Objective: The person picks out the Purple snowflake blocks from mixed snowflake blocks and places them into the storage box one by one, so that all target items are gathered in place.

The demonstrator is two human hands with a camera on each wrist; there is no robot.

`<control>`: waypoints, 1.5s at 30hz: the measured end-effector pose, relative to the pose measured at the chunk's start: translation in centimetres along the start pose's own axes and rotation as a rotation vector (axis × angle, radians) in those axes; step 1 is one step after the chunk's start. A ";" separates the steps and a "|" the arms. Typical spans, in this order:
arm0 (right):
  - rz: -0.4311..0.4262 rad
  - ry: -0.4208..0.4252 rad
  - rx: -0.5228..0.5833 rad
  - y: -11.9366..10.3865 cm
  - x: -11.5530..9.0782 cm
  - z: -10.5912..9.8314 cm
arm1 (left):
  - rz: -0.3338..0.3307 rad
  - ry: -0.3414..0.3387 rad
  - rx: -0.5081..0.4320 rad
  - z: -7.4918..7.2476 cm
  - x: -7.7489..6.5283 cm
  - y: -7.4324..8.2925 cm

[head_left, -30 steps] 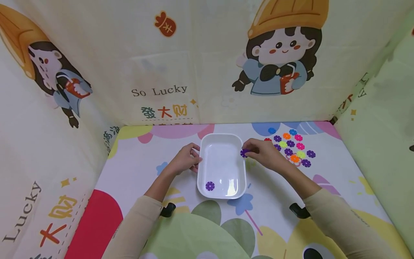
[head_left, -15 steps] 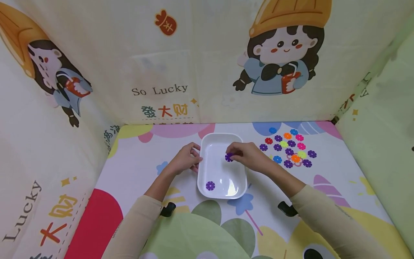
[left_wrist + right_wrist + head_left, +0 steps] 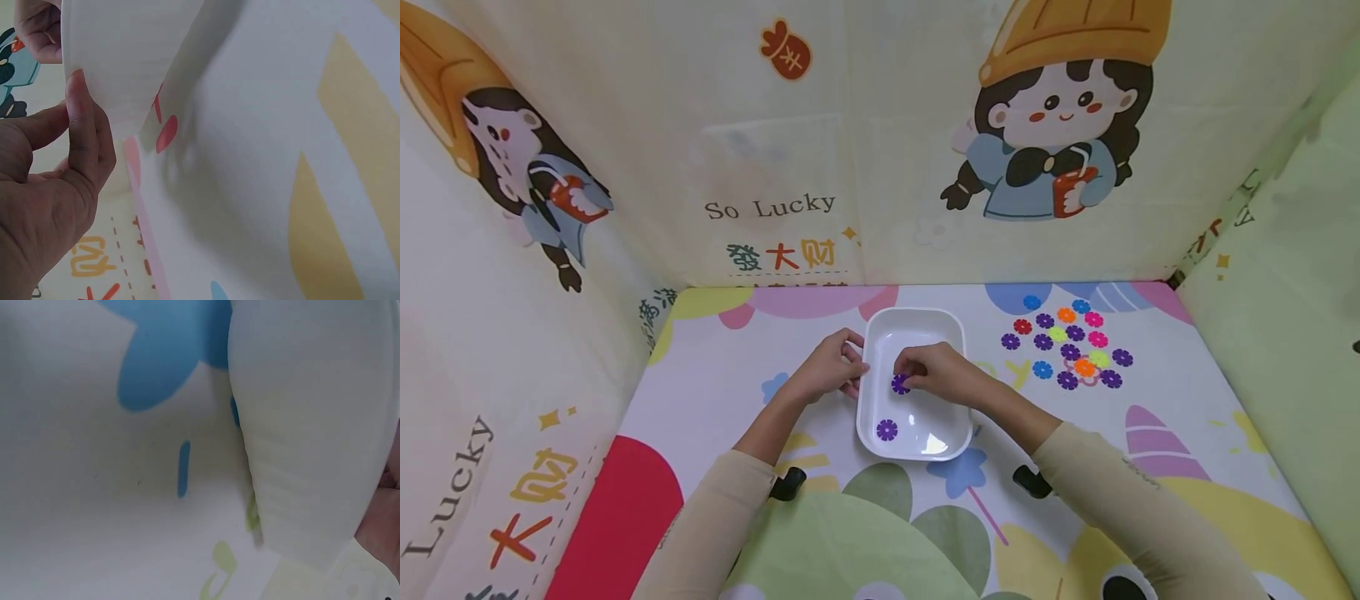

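A white rectangular tray [image 3: 953,442] stands on the patterned cloth, its side wall [image 3: 125,69] large in the left wrist view. My left hand [image 3: 831,368] pinches its left rim between thumb and fingers. Over the tray's inside, my right hand [image 3: 942,372] pinches a purple flower-shaped plastic disc [image 3: 899,385] between thumb and fingertips. Another purple disc [image 3: 887,430] lies flat on the tray bottom, near the front left corner. In the right wrist view the tray's wall [image 3: 312,425] hides most of my right hand, and the held disc is out of sight there.
Right of the tray lies a loose group of flower-shaped discs, among them a blue one [image 3: 1042,370], an orange one [image 3: 1084,367], a red one [image 3: 1022,327] and several purple ones. A printed cloth wall [image 3: 895,242] rises behind the table, with others at both sides.
My right hand has carried the purple disc leftward from the tray's right rim to over its middle, and slightly nearer. The left hand has stayed on the left rim.
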State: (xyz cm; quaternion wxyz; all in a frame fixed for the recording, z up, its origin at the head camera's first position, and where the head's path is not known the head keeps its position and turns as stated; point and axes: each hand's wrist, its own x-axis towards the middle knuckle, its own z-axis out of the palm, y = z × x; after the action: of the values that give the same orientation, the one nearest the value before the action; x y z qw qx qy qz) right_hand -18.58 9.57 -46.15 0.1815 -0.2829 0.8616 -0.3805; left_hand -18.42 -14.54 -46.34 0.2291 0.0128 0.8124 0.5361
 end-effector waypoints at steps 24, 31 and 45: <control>0.010 -0.091 -0.093 0.0 2.2 2.9 | 0.014 -0.017 -0.010 -0.2 0.0 0.0; 0.014 -0.085 -0.112 0.0 2.4 3.4 | 0.018 -0.014 -0.003 -0.3 -0.1 0.2; 0.045 -0.091 -0.133 0.2 2.3 3.9 | -0.005 -0.009 0.004 -0.1 -0.1 0.3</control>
State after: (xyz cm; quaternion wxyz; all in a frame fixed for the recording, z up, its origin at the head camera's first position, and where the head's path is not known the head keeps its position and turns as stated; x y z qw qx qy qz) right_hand -18.40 6.04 -48.98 0.2099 -0.2920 0.8819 -0.3050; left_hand -18.42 -14.52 -46.05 0.2341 0.0135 0.8123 0.5340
